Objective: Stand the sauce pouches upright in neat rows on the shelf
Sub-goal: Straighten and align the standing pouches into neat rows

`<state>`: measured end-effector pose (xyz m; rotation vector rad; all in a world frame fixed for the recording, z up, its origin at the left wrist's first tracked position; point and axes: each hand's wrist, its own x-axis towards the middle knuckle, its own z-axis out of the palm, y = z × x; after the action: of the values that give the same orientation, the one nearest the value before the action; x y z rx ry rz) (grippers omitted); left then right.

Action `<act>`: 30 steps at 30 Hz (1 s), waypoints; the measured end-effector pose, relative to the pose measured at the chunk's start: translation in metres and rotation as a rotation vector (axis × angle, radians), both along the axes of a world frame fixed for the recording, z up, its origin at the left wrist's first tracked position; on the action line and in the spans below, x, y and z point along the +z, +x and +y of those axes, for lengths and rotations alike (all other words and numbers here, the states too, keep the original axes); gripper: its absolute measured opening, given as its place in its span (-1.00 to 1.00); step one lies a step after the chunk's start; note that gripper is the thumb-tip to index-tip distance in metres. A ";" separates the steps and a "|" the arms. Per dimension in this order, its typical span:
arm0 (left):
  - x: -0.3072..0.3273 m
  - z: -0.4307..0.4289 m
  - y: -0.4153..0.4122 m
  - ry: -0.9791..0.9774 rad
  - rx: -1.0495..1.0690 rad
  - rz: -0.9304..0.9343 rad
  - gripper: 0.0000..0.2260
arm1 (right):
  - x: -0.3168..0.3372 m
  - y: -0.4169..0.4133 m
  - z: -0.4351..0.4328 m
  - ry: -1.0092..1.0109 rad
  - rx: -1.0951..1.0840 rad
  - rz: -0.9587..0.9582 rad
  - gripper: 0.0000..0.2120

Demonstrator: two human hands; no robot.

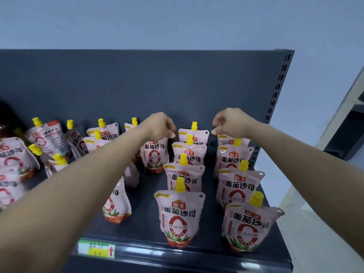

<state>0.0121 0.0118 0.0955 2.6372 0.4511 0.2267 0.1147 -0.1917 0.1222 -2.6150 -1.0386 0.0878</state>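
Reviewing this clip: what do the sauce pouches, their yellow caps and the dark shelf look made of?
Sauce pouches: likely flexible plastic film, slightly glossy; the printed faces bulge and crease. Yellow caps: probably rigid moulded plastic, opaque. Shelf: seemingly painted sheet metal, dark grey, satin; its front lip reflects light and the side post has punched slots.
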 end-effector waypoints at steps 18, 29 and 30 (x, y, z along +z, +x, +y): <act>0.021 0.148 -0.043 0.361 0.024 0.210 -0.58 | 0.000 -0.042 0.183 -0.452 0.197 -0.139 -0.59; -0.006 0.184 0.014 0.222 -0.133 0.252 -0.81 | -0.028 -0.028 0.215 -0.476 0.122 0.003 -0.80; -0.008 0.184 0.018 0.241 -0.130 0.256 -0.84 | -0.030 -0.028 0.216 -0.484 0.116 -0.004 -0.84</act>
<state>0.0300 0.1956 0.0879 2.9340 0.3496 -0.1072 0.0863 0.0248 0.0923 -2.9715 -1.3054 0.4076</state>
